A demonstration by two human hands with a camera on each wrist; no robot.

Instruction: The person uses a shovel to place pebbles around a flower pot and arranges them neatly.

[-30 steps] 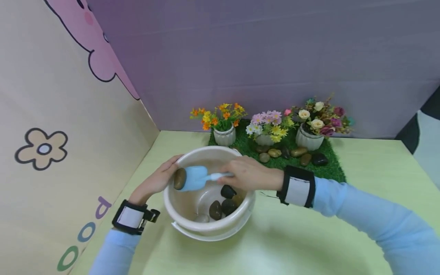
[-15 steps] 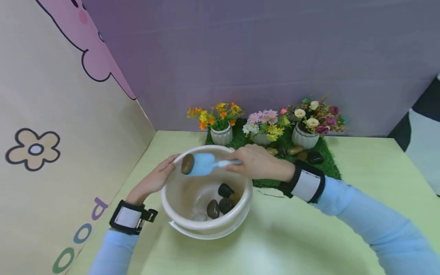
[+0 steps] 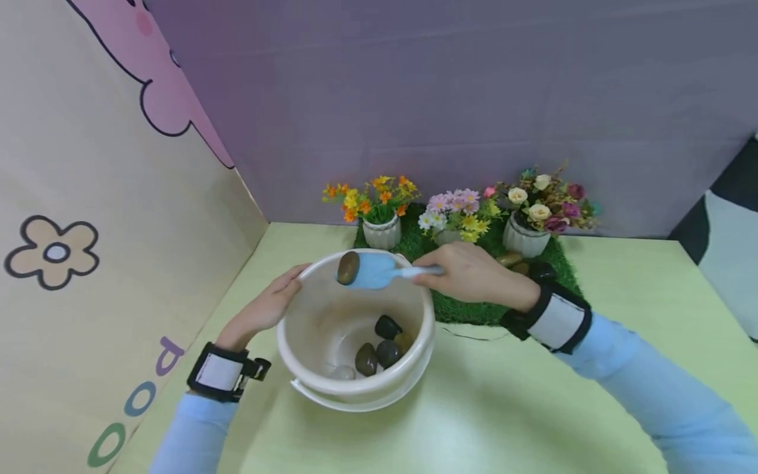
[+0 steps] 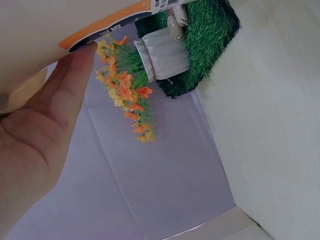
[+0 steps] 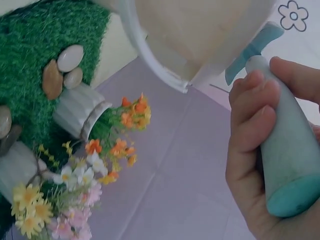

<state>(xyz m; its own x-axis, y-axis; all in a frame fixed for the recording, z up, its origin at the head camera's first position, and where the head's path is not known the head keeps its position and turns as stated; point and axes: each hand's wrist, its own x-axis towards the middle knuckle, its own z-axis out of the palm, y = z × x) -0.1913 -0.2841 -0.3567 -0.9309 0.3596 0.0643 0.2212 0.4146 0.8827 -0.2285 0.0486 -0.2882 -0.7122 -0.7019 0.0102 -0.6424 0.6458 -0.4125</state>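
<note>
My right hand (image 3: 474,271) grips the handle of a small light-blue shovel (image 3: 373,270). The grey-blue handle (image 5: 290,135) fills the fist in the right wrist view. On the front end of the blade lies a brown stone (image 3: 348,268), held above the far part of a white bucket (image 3: 288,349). My left hand (image 3: 274,304) holds the bucket's left rim, thumb at the rim and fingers along the outer wall. Inside the bucket, several stones (image 3: 387,353) lie mostly toward the right of the bottom, with a pale one (image 3: 343,373) nearer the front.
Behind the bucket, a green turf mat (image 3: 474,313) carries pots of orange flowers (image 3: 381,234), pink-and-white flowers (image 3: 454,210) and roses (image 3: 535,204). More stones (image 3: 541,270) lie on it, partly behind my right hand. A patterned wall (image 3: 177,217) borders the left side.
My right hand has raised the shovel and moved it right and away from me, with the brown stone still on the blade. My left hand stays at the bucket rim.
</note>
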